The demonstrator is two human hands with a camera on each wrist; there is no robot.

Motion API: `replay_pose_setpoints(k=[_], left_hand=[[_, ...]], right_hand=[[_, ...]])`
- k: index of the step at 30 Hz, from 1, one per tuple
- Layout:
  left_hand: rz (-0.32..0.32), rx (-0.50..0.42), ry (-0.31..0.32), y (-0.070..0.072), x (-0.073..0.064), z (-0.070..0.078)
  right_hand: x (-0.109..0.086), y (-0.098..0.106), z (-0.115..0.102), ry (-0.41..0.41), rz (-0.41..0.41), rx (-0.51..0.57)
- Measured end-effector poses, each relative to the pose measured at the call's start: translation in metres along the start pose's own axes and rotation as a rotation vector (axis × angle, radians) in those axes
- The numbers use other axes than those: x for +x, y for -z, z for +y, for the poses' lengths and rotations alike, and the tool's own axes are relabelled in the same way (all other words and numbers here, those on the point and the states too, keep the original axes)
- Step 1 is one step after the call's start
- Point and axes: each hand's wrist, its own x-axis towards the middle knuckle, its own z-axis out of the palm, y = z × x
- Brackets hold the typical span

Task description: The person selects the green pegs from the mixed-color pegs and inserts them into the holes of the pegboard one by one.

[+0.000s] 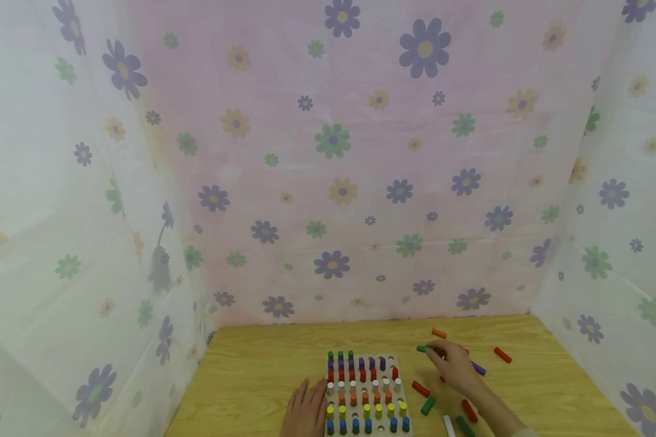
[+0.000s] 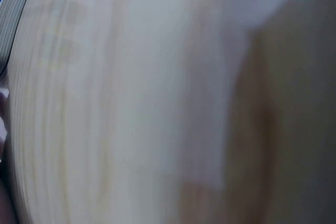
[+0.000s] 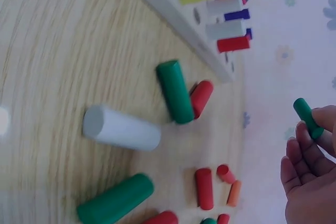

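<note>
My right hand (image 1: 455,369) pinches a green peg (image 3: 304,113) between thumb and fingertips, in the air to the right of the pegboard. The pale wooden pegboard (image 3: 173,22) lies on the table, its pegs upright in colour rows: green at the far end, then purple, red, white, orange, yellow and blue (image 1: 368,426). Three green pegs (image 1: 341,356) stand at the left of the far row, and a few holes elsewhere show bare. Flat on the table, my left hand (image 1: 305,411) has its fingers extended along the board's left edge. The left wrist view is mostly blurred.
Loose pegs lie right of the board: a white peg (image 3: 123,128), green pegs (image 3: 176,93), several red pegs (image 1: 503,355), a purple peg (image 1: 478,368) and an orange peg (image 1: 439,333). Flower-patterned sheets (image 1: 333,182) enclose the wooden table (image 1: 251,358) at the back and sides.
</note>
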Motion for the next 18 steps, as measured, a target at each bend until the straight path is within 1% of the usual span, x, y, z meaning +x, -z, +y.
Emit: replay_pose_setpoints(k=[4,8,13,16,18], left_hand=[[-0.022,-0.015,0.015,0.002,0.001,0.002],[-0.028,-0.023,0.021,0.003,0.001,0.003],[-0.017,-0.015,0.020,0.002,0.000,0.002],[0.002,-0.016,0.012,0.000,-0.001,0.001],[0.020,-0.017,0.001,0.000,-0.002,0.000]], right_hand=[[0.000,-0.003,-0.010,-0.015,0.022,0.047],[0.001,-0.007,-0.021,-0.007,0.035,0.085],[0.001,-0.015,-0.033,0.029,0.046,0.109],[0.002,-0.022,-0.038,0.055,0.050,0.110],[0.003,-0.027,-0.041,0.057,0.050,0.113]])
